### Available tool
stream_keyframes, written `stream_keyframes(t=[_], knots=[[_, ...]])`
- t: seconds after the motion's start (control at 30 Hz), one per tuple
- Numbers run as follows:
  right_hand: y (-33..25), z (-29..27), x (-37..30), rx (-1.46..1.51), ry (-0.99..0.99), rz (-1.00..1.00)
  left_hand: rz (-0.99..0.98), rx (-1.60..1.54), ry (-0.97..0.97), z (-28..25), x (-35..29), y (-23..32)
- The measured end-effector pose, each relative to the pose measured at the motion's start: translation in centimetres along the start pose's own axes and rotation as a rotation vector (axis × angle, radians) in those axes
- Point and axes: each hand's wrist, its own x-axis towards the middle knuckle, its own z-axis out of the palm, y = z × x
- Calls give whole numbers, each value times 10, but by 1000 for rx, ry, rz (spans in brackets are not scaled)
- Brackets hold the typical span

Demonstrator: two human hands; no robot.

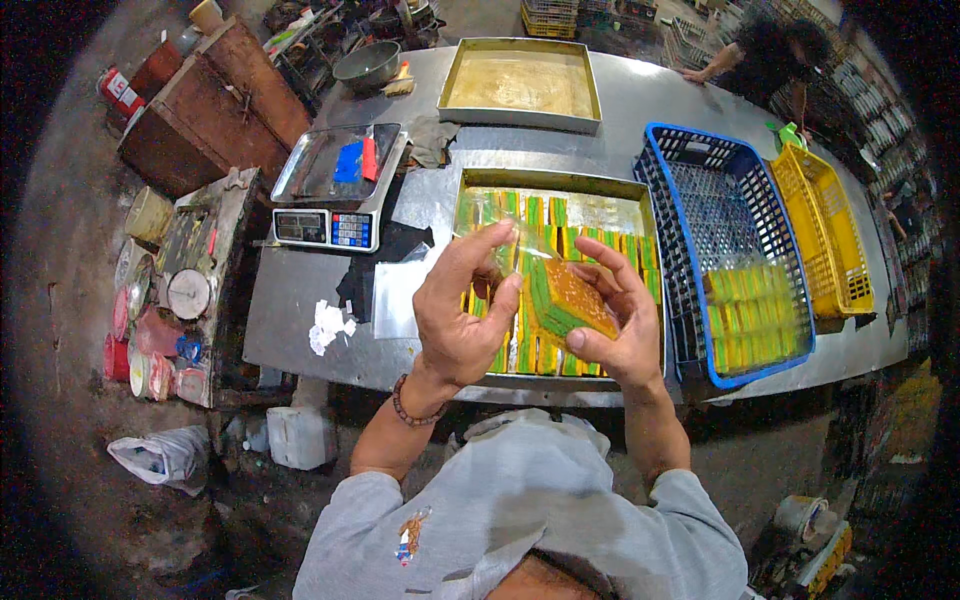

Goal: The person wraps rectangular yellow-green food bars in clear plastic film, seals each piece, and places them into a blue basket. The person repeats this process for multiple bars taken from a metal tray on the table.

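Over a metal tray (pixel 556 180) filled with rows of green-and-yellow layered cake pieces, I hold one layered cake slice (pixel 572 298) with a brown, seed-topped face. My right hand (pixel 628 318) grips its side, thumb in front and fingers partly spread behind. My left hand (pixel 458 305) pinches the edge of a clear plastic bag (pixel 530 243) beside the slice; the bag seems to cover part of it, though how far is hard to see. Left of the tray lies a stack of clear plastic bags (pixel 398 303), and a beaded bracelet circles my left wrist.
Right of the tray, a blue crate (pixel 655 205) holds wrapped cake pieces (pixel 750 315), with a yellow basket (pixel 825 230) beyond. A digital scale (pixel 340 185) stands at left, near paper scraps (pixel 328 325). Another tray (pixel 520 85) sits at the back; a person (pixel 770 60) leans at far right.
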Motion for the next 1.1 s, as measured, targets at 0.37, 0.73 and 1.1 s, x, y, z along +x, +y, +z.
stream_keyframes(t=[0.37, 0.73, 1.1], knots=[[-13, 1, -4, 1, 102, -57, 203, 247, 123, 12, 23, -7], [-10, 0, 8, -572, 153, -374, 382, 398, 132, 6, 13, 16], [-2, 25, 16, -764, 295, -659, 684, 492, 204, -6, 9, 17]])
